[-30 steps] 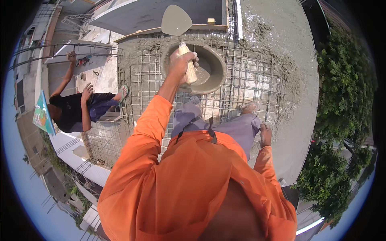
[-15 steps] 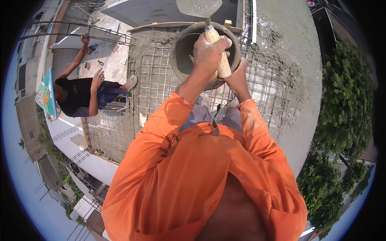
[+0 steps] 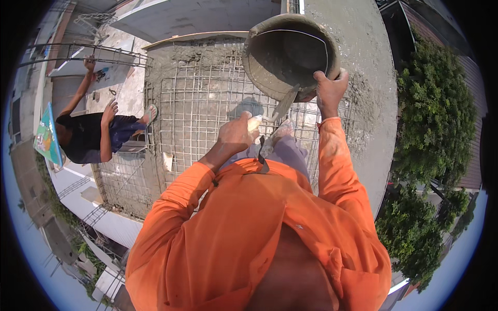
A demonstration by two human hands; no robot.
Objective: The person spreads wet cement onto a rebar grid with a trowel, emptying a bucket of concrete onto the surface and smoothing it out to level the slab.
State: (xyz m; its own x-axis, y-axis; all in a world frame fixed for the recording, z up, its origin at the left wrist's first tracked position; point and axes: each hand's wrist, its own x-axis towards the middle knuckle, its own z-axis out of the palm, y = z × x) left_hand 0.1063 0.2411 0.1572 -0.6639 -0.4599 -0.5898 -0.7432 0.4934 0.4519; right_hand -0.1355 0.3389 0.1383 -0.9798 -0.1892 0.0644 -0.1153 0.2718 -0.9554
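My left hand (image 3: 236, 136) is closed around the pale wooden handle of a trowel (image 3: 284, 106). Its narrow-looking grey blade points up and right, with the tip at the near rim of a bucket (image 3: 252, 62). The cement-coated bucket is tipped so that its dark inside faces me, and a thin wire handle lies across its mouth. My right hand (image 3: 331, 92) grips the bucket's rim at the lower right. Below them lies a steel rebar mesh (image 3: 199, 109), with my feet close to it.
Wet concrete (image 3: 358, 46) covers the slab to the right and borders the mesh at the far side. A co-worker (image 3: 96, 132) in a dark shirt and conical hat stands at left, one hand on a rebar cage (image 3: 119, 54). Trees (image 3: 438, 103) rise beyond the right edge.
The trowel has come down and left, out from over the bucket, its blade now against the near rim. The bucket has shifted right and tipped, and my right hand has moved right with it.
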